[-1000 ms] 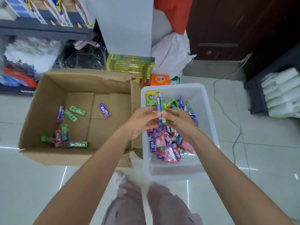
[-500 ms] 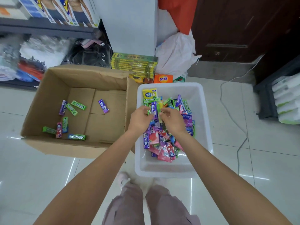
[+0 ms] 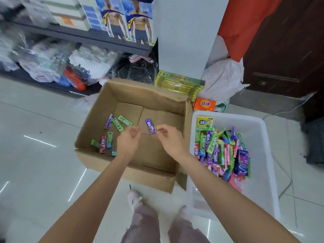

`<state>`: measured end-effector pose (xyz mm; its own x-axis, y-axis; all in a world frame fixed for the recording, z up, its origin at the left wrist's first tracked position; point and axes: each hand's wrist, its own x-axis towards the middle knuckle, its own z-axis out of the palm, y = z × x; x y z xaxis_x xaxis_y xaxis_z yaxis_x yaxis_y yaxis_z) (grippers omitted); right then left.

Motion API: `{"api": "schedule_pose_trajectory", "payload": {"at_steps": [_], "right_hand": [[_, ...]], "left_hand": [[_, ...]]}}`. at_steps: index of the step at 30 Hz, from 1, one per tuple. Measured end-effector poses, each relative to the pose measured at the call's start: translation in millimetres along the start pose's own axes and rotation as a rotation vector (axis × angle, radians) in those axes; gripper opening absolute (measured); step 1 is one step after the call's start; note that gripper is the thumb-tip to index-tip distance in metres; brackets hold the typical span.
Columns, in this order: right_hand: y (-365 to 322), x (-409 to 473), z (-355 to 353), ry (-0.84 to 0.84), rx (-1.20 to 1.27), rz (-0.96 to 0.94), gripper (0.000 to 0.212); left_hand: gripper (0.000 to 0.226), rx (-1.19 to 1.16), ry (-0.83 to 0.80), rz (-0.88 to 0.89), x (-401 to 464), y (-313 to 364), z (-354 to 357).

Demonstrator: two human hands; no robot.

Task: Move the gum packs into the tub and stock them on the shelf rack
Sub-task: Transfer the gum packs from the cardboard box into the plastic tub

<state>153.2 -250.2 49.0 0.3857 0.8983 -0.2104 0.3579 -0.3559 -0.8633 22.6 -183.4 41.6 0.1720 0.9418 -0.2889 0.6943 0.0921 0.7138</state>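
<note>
Both hands have left the tub (image 3: 263,130) and now hang over the cardboard box (image 3: 136,95). The left hand (image 3: 128,140) is loosely curled and empty; the right hand (image 3: 169,137) reaches the purple gum pack (image 3: 150,126) mid-box. Eight or so packs remain along the box's left side.
</note>
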Motion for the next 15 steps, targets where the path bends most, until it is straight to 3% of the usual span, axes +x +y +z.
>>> {"api": "schedule_pose_trajectory", "payload": {"at_steps": [7, 12, 15], "right_hand": [[-7.6, 59.0, 88.8, -0.141, -0.207, 0.187, 0.044], [4.3, 89.2, 120.7, -0.146, -0.301, 0.305, 0.056], [12.2, 98.6, 128.3, -0.135, -0.331, 0.339, 0.059]], "left_hand": [[0.046, 0.185, -0.166, -0.005, 88.4, -68.4, -51.3], [0.066, 0.317, -0.36, 0.081, 131.9, -90.8, -40.3], [0.077, 0.462, -0.433, 0.042, 142.1, -98.0, -29.1]]}}
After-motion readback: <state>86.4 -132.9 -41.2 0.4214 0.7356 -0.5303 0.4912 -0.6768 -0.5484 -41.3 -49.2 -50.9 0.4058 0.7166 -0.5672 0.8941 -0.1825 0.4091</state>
